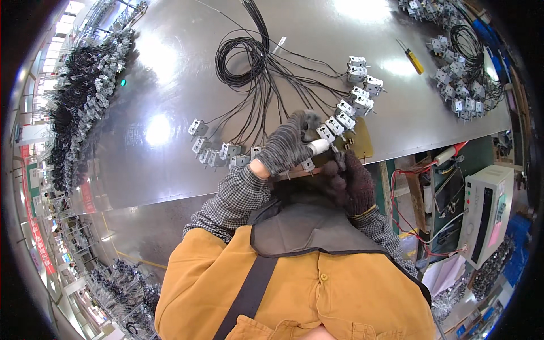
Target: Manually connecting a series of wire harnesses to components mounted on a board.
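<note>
At the far left of your grey metal worktop [164,175] lies a heap of black wires with silvery ends [93,96]. Next comes a curved row of small silver box-shaped metal parts [229,151], wired to a looped black cable bundle [241,61] behind. Your left forearm angles up and rightward; the left hand, in a grey-and-black striped knitted glove [282,144], is back-up, its white-covered fingertip [318,147] against the near end of a second row of silver box-shaped parts [345,116]. Your right hand [358,182], in a dark maroon knitted glove, bends in at the worktop's edge, fingers curled just below that end. Whether either of your hands grips a part, you cannot tell; fingers hide it. Farther right lies a yellow-handled screwdriver [414,60].
</note>
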Available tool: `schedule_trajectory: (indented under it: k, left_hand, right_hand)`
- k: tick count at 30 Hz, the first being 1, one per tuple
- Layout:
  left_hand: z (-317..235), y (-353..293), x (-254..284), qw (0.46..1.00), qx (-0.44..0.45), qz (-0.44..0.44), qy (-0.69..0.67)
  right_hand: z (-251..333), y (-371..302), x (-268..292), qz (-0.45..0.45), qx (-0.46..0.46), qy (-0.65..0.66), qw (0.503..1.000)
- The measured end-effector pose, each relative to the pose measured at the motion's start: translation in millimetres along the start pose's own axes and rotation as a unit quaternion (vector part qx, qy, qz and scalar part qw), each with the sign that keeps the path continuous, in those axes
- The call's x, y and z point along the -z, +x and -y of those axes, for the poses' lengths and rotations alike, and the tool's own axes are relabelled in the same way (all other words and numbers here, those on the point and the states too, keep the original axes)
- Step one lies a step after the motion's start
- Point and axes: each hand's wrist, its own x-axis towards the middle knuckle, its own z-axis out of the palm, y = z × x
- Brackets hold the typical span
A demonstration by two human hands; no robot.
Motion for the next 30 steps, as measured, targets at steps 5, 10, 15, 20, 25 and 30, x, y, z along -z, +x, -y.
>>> schedule_trajectory:
  k: [5, 10, 15, 20, 25, 30]
  left_hand:
    - [-10.7, -23.6, 17.2, 0.945, -0.133, -0.038, 0.296]
    - [-20.8, -47.8, 3.3, 0.866, -0.111, -0.008, 0.488]
    - [-21.0, -27.6, 13.2, 0.926, -0.084, 0.003, 0.367]
    - [-13.6, -6.4, 15.0, 0.908, -0.209, -0.01, 0.362]
    - [-5.7, -0.4, 11.1, 0.898, -0.18, 0.033, 0.4]
    - [-8.6, 4.9, 14.2, 0.914, -0.162, 0.051, 0.368]
  right_hand:
    - [-22.2, -5.3, -0.2, 0.004, -0.03, 0.192, 0.981]
    - [-14.6, 5.6, 19.2, 0.066, -0.047, 0.144, 0.986]
    - [65.4, 30.4, 13.9, 0.08, -0.113, 0.469, 0.872]
    - [45.9, 34.7, 15.9, -0.035, 0.068, 0.102, 0.992]
    - [52.4, 7.8, 24.2, -0.006, 0.054, -0.066, 0.996]
    - [51.4, 0.6, 12.1, -0.049, 0.195, -0.177, 0.963]
